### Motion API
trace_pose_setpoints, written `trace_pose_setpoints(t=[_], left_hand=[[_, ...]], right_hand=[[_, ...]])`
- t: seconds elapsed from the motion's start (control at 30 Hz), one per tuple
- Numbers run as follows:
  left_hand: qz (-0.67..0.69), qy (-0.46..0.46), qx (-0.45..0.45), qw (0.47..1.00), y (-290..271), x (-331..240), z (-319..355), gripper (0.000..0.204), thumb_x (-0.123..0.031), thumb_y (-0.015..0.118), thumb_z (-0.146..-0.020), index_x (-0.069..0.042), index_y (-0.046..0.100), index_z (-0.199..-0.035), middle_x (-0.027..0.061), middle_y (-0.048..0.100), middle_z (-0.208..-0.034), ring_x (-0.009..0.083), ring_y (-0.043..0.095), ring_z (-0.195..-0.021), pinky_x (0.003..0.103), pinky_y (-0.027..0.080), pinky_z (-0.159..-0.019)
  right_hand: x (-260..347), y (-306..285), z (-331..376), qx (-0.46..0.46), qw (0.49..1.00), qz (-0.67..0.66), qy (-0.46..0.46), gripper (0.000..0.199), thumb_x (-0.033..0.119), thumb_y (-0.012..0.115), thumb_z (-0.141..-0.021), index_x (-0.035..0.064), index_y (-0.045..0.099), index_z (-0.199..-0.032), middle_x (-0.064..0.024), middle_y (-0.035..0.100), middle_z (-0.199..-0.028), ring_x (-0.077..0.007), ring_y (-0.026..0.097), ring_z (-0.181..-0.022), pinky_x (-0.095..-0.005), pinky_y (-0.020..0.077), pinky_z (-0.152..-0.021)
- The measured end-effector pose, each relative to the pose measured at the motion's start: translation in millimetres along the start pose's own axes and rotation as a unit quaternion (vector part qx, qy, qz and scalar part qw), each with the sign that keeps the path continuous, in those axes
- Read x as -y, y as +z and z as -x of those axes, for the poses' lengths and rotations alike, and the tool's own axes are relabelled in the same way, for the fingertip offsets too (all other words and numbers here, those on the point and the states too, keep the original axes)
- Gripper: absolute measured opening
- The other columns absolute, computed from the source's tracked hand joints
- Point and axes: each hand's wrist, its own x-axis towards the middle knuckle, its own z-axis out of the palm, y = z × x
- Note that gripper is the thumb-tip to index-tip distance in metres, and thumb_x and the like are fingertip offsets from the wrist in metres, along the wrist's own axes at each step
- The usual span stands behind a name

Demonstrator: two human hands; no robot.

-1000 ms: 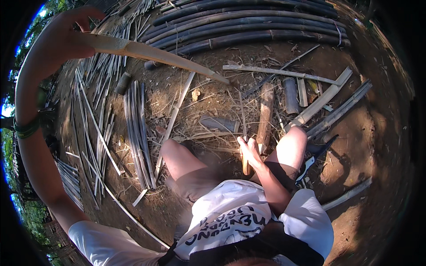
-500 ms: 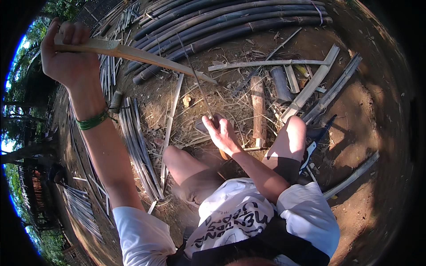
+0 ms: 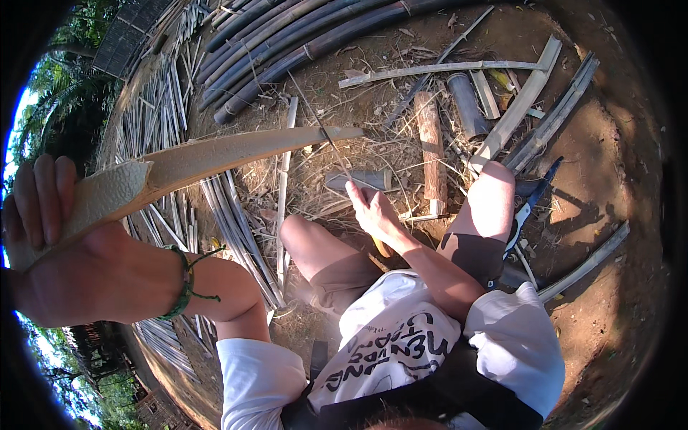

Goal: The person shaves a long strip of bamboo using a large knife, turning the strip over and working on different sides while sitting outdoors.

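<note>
My left hand (image 3: 68,251) is raised at the far left, fingers (image 3: 43,197) curled shut around the broad, pale butt of a long bamboo strip (image 3: 236,150), which runs out to the right and tapers to a thin tip above the straw-littered dirt. I judge the strip light, dry and stiff but springy, with split edges that could cut, so the wide end, where I have it, looks the safest hold. A green cord bracelet (image 3: 185,283) sits on that wrist. Below the strip, bundles of thin split slats (image 3: 236,229) lie on the ground beside my left knee (image 3: 297,233). Between my knees, my right hand (image 3: 373,211) reaches down with its fingers loosely half open, pointing at a short grey bamboo piece (image 3: 365,179); I cannot tell whether it grips the yellowish handle (image 3: 380,247) showing beneath the palm. Further right stand a brown wooden block (image 3: 430,143), long split poles (image 3: 523,100) and a dark blue sandal (image 3: 530,193) by my right knee.
</note>
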Motion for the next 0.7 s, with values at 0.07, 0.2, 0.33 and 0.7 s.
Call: trace_pose_setpoints(t=[0.07, 0.2, 0.33, 0.7], left_hand=[[-0.070, 0.048, -0.029, 0.996, 1.7, -2.9, 14.2, 0.067, -0.027, 0.019, -0.101, 0.033, 0.046, -0.107, 0.0364, 0.061, -0.110, 0.0399, 0.069, -0.095, 0.043, 0.062, -0.083], [0.061, 0.024, -0.065, 0.996, -0.4, 4.2, 11.8, 0.067, -0.028, 0.019, -0.101, 0.033, 0.047, -0.106, 0.0363, 0.062, -0.109, 0.0397, 0.069, -0.093, 0.042, 0.062, -0.082], [0.098, 0.019, -0.071, 0.993, 4.3, 1.8, 9.8, 0.067, -0.028, 0.020, -0.101, 0.033, 0.047, -0.105, 0.0362, 0.062, -0.107, 0.0396, 0.069, -0.092, 0.042, 0.062, -0.081], [0.115, 0.015, -0.059, 0.991, 10.3, 0.8, 14.5, 0.067, -0.029, 0.021, -0.101, 0.032, 0.049, -0.101, 0.0359, 0.063, -0.103, 0.0391, 0.070, -0.088, 0.040, 0.063, -0.078]], right_hand=[[51.0, -17.4, -3.9, 0.007, 0.996, -0.080, 0.024, 0.029, 0.029, 0.054, -0.099, 0.0003, 0.056, -0.093, -0.0122, 0.050, -0.059, -0.0223, 0.046, -0.047, -0.0391, 0.0388, -0.047], [159.6, -68.2, -2.7, 0.084, 0.973, -0.205, -0.062, 0.029, 0.023, 0.058, -0.098, -0.0012, 0.056, -0.081, -0.0122, 0.047, -0.056, -0.0225, 0.042, -0.046, -0.0383, 0.0366, -0.049], [122.1, -45.2, 2.5, -0.007, 0.975, -0.176, -0.135, 0.036, 0.031, 0.064, -0.094, 0.0006, 0.055, -0.077, -0.0099, 0.050, -0.054, -0.0181, 0.050, -0.048, -0.0354, 0.0404, -0.049], [143.5, -79.0, 0.3, 0.057, 0.970, -0.229, -0.056, 0.036, 0.035, 0.063, -0.093, 0.0006, 0.063, -0.082, -0.0141, 0.057, -0.054, -0.0337, 0.057, -0.047, -0.0386, 0.0446, -0.048]])
